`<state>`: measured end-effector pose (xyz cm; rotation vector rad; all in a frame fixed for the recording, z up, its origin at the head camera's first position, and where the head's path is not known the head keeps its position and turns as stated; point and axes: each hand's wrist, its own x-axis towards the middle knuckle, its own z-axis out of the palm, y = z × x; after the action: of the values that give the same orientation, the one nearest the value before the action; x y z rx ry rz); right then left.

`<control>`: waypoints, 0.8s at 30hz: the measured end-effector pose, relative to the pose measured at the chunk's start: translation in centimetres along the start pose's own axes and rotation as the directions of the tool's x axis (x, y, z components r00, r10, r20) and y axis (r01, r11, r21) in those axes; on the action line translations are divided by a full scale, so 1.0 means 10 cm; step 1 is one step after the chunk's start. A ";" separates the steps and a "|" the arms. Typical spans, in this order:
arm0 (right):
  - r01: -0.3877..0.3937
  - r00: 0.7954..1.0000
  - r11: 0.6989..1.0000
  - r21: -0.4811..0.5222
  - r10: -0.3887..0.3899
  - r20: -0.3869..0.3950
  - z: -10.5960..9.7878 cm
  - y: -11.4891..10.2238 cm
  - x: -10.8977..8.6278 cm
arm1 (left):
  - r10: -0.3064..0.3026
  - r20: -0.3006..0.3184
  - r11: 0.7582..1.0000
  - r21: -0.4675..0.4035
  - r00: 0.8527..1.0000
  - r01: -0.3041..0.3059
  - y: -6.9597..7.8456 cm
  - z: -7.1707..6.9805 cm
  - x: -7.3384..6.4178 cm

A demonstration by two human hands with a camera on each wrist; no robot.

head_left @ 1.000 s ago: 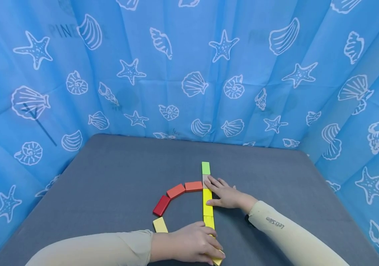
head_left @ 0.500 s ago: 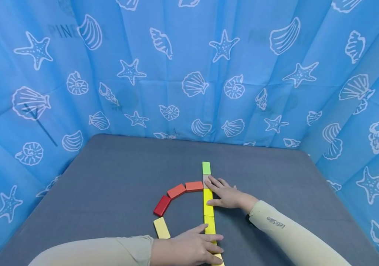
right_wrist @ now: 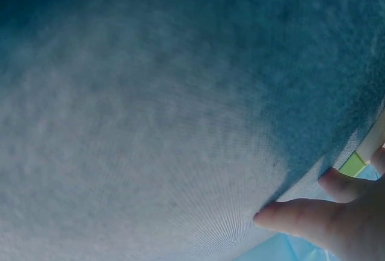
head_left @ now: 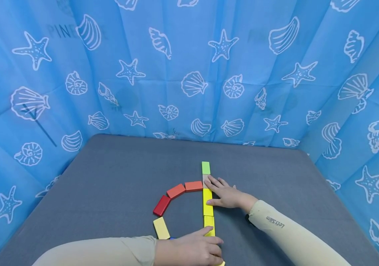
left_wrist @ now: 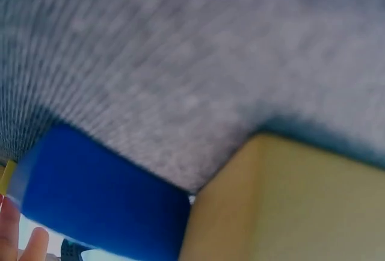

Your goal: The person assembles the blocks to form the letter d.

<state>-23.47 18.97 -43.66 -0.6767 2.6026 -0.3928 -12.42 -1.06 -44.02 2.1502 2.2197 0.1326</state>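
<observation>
Wooden blocks form a straight column with an arc on its left. My right hand [head_left: 226, 195] lies by the column, fingertips on the grey block [head_left: 204, 180] and thumb on a yellow block [head_left: 207, 208]. Lower down, my left hand [head_left: 189, 251] rests across the column's near end, its thumb by another yellow block [head_left: 209, 221]. It hides most of that end; a pale yellow corner [head_left: 223, 263] shows past the fingers. Beside its wrist are a pale yellow block [head_left: 161, 228] and a blue block [left_wrist: 108, 201], nearly hidden in the head view.
A light green block [head_left: 206, 167] tops the column. Two orange blocks [head_left: 176, 191] and a red block [head_left: 161, 205] make the upper arc. Dark grey cloth covers the table [head_left: 126, 162]. A blue shell-print curtain [head_left: 176, 74] hangs behind and at the sides.
My left hand has shifted slightly along the column's near end; its fingers spread, then drew closer together. A sliver of blue block now shows beside its wrist. The right hand stays put.
</observation>
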 end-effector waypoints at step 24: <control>0.006 1.000 1.000 -0.011 -0.006 0.001 0.01 0.02 0.01 | -0.077 -0.096 0.997 0.015 0.992 0.078 -0.22 -0.09 -0.15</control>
<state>-23.53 19.05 -43.85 -0.6887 2.6043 -0.3802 -14.69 -2.69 -43.38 2.1061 2.3619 0.2161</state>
